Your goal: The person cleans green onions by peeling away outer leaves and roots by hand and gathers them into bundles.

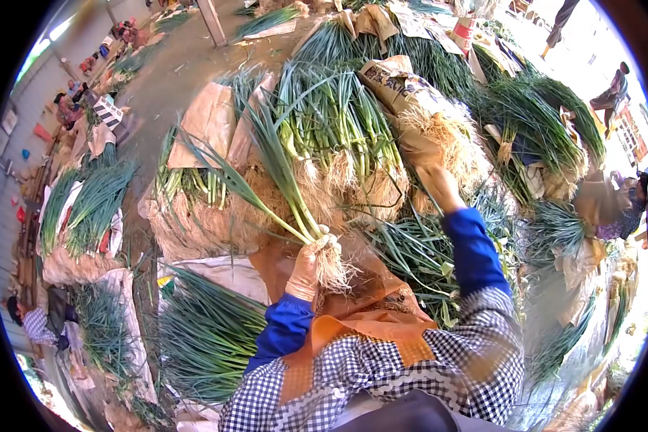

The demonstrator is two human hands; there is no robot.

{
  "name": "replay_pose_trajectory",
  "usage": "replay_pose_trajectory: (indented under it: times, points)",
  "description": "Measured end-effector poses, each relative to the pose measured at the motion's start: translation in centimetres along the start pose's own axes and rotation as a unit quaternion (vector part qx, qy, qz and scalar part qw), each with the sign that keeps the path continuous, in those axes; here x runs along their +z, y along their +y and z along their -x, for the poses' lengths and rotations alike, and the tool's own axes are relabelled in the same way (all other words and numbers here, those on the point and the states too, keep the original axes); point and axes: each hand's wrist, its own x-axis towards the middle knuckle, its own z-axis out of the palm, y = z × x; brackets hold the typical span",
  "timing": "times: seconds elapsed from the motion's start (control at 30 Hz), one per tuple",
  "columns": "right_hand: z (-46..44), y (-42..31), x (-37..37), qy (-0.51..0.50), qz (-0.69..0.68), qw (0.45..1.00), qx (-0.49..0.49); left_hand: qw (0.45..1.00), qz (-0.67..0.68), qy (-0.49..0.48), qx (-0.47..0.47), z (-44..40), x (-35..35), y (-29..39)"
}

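Near the middle, my left hand [307,271] is closed around the white bases of a few green onions [292,193]. Their pale roots hang below the fist, and the long leaves lean up and to the left. My right hand [436,183] reaches forward to the right, at the near end of a brown paper wrapper [396,88] with dark printed characters. Straw-coloured roots [439,129] spill out beside it. The fingers of this hand blend into the brown surface, so their grip is unclear. Between both hands and beyond lies a thick row of green onions [338,115] with tangled roots toward me.
An orange-brown apron or sheet [367,266] covers my lap. Leafy piles lie at the lower left [209,331] and right [417,266]. A post [212,21] stands at the back. Other people sit among onion piles at the left [39,320] and right [619,205].
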Motion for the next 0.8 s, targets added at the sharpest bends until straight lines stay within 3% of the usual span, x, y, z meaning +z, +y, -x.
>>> replay_pose_trajectory:
  times: [0.03,0.07,0.13,0.17,0.2,0.23,0.3,0.33,0.37,0.4,0.43,0.5,0.53,0.63,0.67,0.7,0.73,0.77,0.8]
  points:
    - [-2.3,0.4,1.9,0.085,-0.053,0.994,-0.041,1.0,-0.013,-0.024,0.003,0.0,0.7,-0.1]
    - [-6.0,1.4,4.4,-0.053,-0.043,0.996,0.06,0.999,-0.032,-0.016,0.006,0.1,1.1,-0.1]
    - [-9.3,5.7,10.3,-0.094,-0.186,0.978,-0.004,0.999,-0.033,-0.034,0.002,0.5,1.7,-0.4]
    - [-10.1,1.0,6.5,-0.179,0.035,0.983,-0.02,0.998,-0.03,-0.06,0.008,0.6,2.0,-0.6]
    - [-8.8,-1.9,3.4,-0.137,-0.041,0.989,-0.019,0.998,-0.014,-0.067,-0.001,0.6,1.9,-0.9]
    - [-6.7,-3.3,2.4,-0.103,-0.009,0.993,-0.06,0.997,0.007,-0.072,-0.01,0.6,1.8,-1.3]
    - [-1.2,-6.1,1.2,-0.001,0.002,0.992,-0.129,0.997,-0.082,0.004,-0.003,1.4,3.8,-2.7]
    - [1.6,-7.1,2.8,0.005,-0.131,0.989,0.061,0.991,-0.135,0.014,-0.006,1.5,5.4,-3.9]
    - [4.7,-9.4,2.2,-0.021,-0.083,0.994,0.066,0.982,-0.189,0.022,-0.01,1.3,6.4,-5.1]
    - [7.5,-10.6,2.0,-0.094,-0.157,0.98,0.079,0.983,-0.167,0.018,-0.072,1.4,6.3,-6.0]
    - [9.4,-12.6,1.3,-0.114,-0.135,0.981,0.084,0.991,-0.132,0.012,-0.006,0.7,4.2,-8.4]
    - [10.4,-14.0,2.2,-0.157,-0.369,0.897,0.187,0.98,-0.188,0.063,-0.021,1.7,4.5,-9.5]
    - [10.6,-14.1,1.4,-0.197,-0.41,0.862,0.223,0.971,-0.228,0.067,-0.031,1.9,3.7,-9.7]
    - [8.4,-11.6,5.5,-0.097,-0.476,0.851,0.199,0.984,-0.153,0.08,-0.052,1.6,0.9,-10.2]
    - [7.2,-10.4,6.1,-0.142,-0.61,0.756,0.192,0.989,-0.132,0.055,-0.023,1.9,1.8,-10.1]
    - [6.0,-9.8,7.0,-0.132,-0.597,0.765,0.2,0.99,-0.132,0.053,-0.021,1.8,1.6,-10.5]
    - [5.9,-9.7,8.3,-0.046,-0.506,0.852,0.127,0.989,-0.131,0.068,0.014,1.7,1.4,-10.9]
    - [5.7,-8.6,10.6,0.041,-0.258,0.964,-0.055,0.987,-0.13,0.082,0.05,1.5,1.1,-11.3]
    - [5.4,-8.8,11.6,0.217,0.04,0.962,-0.16,0.987,-0.111,0.099,0.059,1.5,1.1,-11.5]
